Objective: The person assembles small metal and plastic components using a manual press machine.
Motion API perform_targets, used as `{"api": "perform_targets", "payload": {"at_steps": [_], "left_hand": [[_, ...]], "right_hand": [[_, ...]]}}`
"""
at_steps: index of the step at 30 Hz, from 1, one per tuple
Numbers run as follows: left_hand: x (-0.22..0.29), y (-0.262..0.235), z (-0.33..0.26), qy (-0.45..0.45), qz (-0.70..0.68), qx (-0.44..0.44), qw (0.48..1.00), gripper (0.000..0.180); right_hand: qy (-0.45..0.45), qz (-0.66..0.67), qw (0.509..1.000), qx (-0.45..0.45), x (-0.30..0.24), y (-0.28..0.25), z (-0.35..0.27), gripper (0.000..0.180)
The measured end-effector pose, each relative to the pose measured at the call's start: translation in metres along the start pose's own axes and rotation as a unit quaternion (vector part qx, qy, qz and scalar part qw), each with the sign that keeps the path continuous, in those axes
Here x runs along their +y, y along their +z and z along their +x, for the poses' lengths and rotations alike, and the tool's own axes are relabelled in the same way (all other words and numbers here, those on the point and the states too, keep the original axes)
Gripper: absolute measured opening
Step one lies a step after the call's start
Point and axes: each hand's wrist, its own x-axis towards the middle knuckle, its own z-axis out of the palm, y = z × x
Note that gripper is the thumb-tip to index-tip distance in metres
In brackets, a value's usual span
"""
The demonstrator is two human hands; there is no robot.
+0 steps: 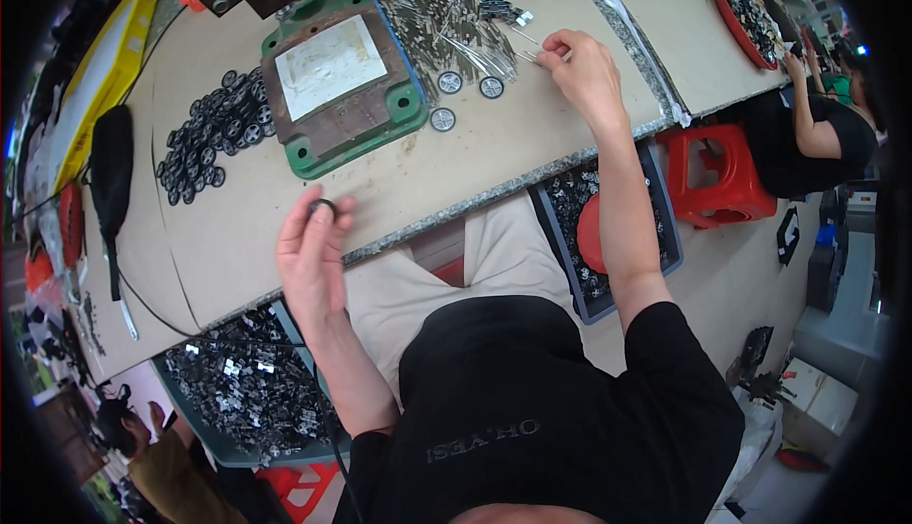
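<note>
Between the thumb and fingers of my left hand (313, 248) is a small black wheel (325, 207), held over the table's front edge below the green press base (366, 139). My right hand (581, 73) is at the right of a pile of thin metal rods (427, 16), its fingertips pinched on a metal rod (529, 56). Three loose wheels with grey spokes lie near the pile; one is the nearest wheel (443, 119). Many more sit in a wheel heap (214, 130) left of the press. A white plate (330, 66) covers the middle of the base.
Small black parts with rods (499, 9) lie at the pile's far right. Bins of dark parts stand below the table edge: a left bin (252, 386) and a right bin (672, 239). A red stool (717, 177) is at the right. Other people sit at both sides.
</note>
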Motion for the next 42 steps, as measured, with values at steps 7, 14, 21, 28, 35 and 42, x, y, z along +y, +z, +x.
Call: {"api": "perform_targets", "payload": {"at_steps": [7,14,21,28,35,42], "left_hand": [[-0.016,0.044,-0.013,-0.155,-0.099,-0.077,0.98,0.037],[-0.026,0.057,-0.016,-0.206,-0.122,-0.128,0.962,0.04],[-0.028,0.056,-0.021,-0.209,-0.122,-0.128,0.962,0.039],[-0.031,0.054,-0.024,-0.207,-0.13,-0.138,0.96,0.039],[-0.03,0.057,-0.025,-0.196,-0.103,-0.132,0.966,0.038],[-0.031,0.062,-0.021,-0.174,-0.09,-0.122,0.973,0.037]], "right_hand": [[-0.1,-0.122,0.983,-0.092,0.027,0.018,0.027,0.015],[-0.087,0.235,0.952,-0.178,-0.045,-0.007,-0.056,0.02],[-0.026,0.572,0.78,-0.251,-0.066,0.033,-0.109,0.014],[0.031,0.552,0.791,-0.262,-0.07,0.03,-0.113,0.011],[-0.256,0.349,0.9,-0.046,-0.071,0.042,-0.12,0.013],[-0.298,0.349,0.888,-0.007,-0.064,0.046,-0.122,0.013]]}}
